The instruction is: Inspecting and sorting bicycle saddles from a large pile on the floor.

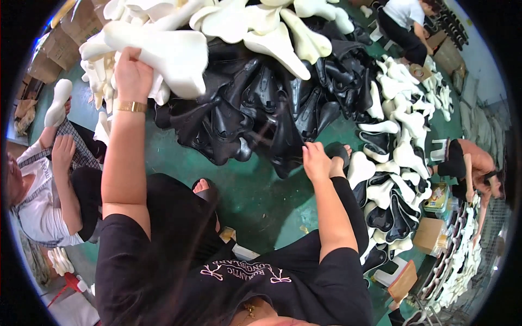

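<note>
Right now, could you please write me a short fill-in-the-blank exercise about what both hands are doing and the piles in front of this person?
1. The left hand grips a foam saddle pad of ____ colour.
2. The right hand rests at the edge of the pile of ____ saddle shells.
3. The gold bracelet is on the ____ wrist.
4. The floor is ____.

Missing words: white; black; left; green

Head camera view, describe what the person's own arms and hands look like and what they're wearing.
Both forearms are bare. The left hand has a gold-coloured band at its wrist; the right hand wears nothing visible. Short black sleeves cover the upper arms.
</note>
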The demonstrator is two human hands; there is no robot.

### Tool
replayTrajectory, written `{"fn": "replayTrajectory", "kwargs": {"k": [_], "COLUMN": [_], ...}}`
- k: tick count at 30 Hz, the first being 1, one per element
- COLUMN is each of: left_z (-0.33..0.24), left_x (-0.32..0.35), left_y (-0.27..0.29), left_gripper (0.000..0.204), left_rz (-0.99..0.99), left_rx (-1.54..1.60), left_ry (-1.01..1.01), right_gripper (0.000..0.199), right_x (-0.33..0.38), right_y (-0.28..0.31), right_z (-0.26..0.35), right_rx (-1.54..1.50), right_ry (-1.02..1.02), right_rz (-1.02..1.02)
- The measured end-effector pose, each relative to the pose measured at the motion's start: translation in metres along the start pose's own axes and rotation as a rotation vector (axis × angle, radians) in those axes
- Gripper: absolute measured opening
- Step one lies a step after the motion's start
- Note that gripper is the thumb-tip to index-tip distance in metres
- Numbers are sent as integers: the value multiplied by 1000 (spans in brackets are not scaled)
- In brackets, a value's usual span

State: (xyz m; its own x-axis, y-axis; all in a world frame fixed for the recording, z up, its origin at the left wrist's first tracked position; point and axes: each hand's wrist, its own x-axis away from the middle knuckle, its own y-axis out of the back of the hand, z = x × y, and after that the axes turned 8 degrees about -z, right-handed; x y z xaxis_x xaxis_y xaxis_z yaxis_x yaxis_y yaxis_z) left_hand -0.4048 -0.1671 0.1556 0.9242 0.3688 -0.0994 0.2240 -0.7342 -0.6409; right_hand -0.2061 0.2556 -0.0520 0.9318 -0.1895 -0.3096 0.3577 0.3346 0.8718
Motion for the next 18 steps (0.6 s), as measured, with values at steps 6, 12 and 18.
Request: {"fn": "replayTrajectory", "kwargs": {"k": [6, 12, 18], "left_z": [-16, 49, 96], "left_x": [107, 198, 243], "left_y": [-30, -12, 28], "left_gripper": [33, 27, 52], "left_rz": [86, 23, 153], "left_rx": [111, -56, -720], "left_ry": [172, 480, 584], "right_gripper": [34, 44, 35], "right_x": [4, 68, 35], "right_y": [26, -74, -14], "right_z": [-11, -58, 16], "right_rx": [-144, 52, -1064], "right_ry": [-374, -308, -1001], "right_rz": [-130, 200, -135]}}
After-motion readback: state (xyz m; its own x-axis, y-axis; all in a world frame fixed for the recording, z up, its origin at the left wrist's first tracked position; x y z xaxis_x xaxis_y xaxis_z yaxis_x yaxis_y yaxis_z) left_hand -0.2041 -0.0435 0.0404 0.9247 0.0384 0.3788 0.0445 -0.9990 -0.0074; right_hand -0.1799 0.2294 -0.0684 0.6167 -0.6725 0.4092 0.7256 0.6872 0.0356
